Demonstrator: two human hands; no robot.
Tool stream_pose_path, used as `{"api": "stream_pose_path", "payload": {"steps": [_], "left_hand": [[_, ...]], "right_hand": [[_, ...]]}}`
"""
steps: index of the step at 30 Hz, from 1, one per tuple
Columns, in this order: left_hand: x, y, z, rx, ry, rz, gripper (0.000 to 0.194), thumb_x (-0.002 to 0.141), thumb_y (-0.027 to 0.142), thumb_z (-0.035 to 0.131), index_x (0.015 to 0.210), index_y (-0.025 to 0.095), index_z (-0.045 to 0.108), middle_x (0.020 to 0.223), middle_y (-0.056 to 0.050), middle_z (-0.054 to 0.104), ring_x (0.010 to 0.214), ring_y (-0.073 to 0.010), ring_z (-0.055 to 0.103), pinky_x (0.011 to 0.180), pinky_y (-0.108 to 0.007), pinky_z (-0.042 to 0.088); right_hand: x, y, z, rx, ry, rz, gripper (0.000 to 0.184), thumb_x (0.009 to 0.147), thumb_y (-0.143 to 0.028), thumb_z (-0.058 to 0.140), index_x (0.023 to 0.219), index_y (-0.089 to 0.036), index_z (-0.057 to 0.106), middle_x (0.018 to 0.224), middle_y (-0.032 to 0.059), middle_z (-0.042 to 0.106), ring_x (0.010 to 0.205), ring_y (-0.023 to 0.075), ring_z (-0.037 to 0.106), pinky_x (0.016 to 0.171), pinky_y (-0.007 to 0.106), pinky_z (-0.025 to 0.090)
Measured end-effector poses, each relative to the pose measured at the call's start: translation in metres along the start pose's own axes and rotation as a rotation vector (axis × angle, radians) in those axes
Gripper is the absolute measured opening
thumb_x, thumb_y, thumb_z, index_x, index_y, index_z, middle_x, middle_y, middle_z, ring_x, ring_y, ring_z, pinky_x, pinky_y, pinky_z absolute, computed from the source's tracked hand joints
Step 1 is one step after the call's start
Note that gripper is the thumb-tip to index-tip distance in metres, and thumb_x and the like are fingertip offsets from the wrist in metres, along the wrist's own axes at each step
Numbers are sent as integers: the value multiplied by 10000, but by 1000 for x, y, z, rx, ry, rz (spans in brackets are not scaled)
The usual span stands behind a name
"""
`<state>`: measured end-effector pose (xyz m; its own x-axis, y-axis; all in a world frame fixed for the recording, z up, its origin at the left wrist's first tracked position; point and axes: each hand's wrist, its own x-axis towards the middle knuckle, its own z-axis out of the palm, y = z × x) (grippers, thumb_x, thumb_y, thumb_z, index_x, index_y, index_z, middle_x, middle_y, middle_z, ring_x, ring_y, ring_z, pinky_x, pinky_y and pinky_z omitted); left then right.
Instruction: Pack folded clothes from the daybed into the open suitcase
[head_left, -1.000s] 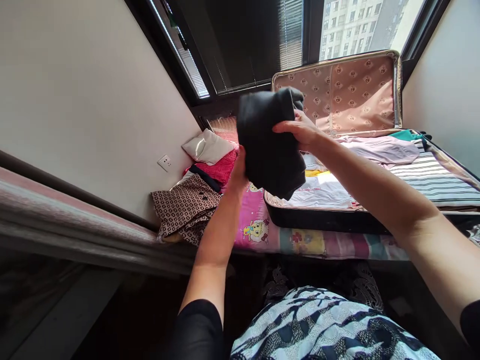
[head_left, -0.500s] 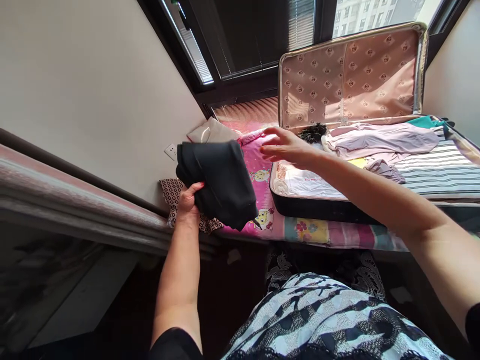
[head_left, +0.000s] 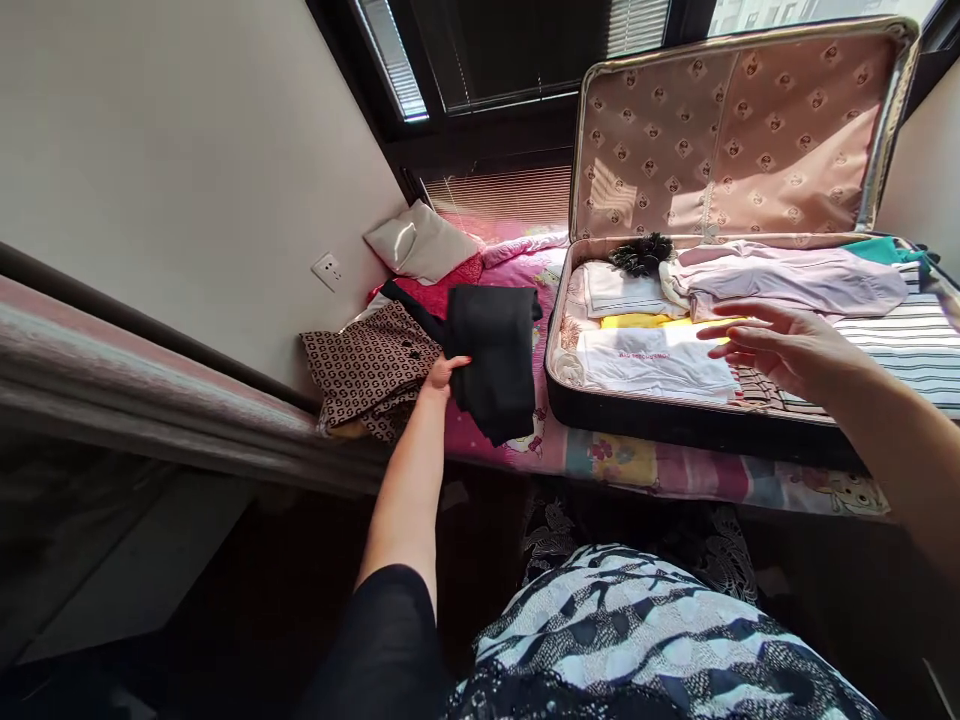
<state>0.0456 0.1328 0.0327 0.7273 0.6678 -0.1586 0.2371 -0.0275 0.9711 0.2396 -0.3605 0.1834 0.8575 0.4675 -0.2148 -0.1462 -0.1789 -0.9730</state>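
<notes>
My left hand grips the left edge of a folded black garment, thumb on top and the other fingers hidden beneath. The garment is over the pink bedding, left of an open suitcase. Fingers apart and holding nothing, my right hand hovers over the clothes in the suitcase. Below and around it are a folded white T-shirt with red lettering, a pale lilac garment and a striped garment.
A brown patterned garment lies at the left by the wall, with a white cushion behind it. The suitcase lid leans up in front of the window. A wall socket sits above the bedding.
My left hand has carried the black garment to the right, towards the suitcase. My right hand has swung right, from over the pink bedding to above the suitcase. The view has shifted slightly.
</notes>
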Motion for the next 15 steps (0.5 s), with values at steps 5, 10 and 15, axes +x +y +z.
{"api": "stream_pose_path", "payload": {"steps": [5,10,15], "left_hand": [[15,-36,75,644,63,-118,1108,905,595,843,1795,165,343,1874,-280,172,1757,-497,103,1372,-720,213],[-3,-88,127,1086,-63,92,717,1098,513,547,1782,349,411,1920,-113,120,1766,-486,-3,1328,-837,134],[-4,-110,128,1136,-16,155,673,1115,478,485,1776,368,420,1909,-73,204,1763,-457,102,1346,-782,198]], "right_hand": [[7,8,-18,-62,-7,14,486,665,-430,960,1115,-335,802,1151,130,823,865,251,782,868,429,661],[61,-11,-15,-312,-9,-16,351,812,-278,848,1148,-236,757,1161,139,809,913,222,776,899,368,617],[165,-37,5,-901,156,-146,341,949,-164,730,1289,-167,724,1290,174,788,963,198,704,930,318,524]]}}
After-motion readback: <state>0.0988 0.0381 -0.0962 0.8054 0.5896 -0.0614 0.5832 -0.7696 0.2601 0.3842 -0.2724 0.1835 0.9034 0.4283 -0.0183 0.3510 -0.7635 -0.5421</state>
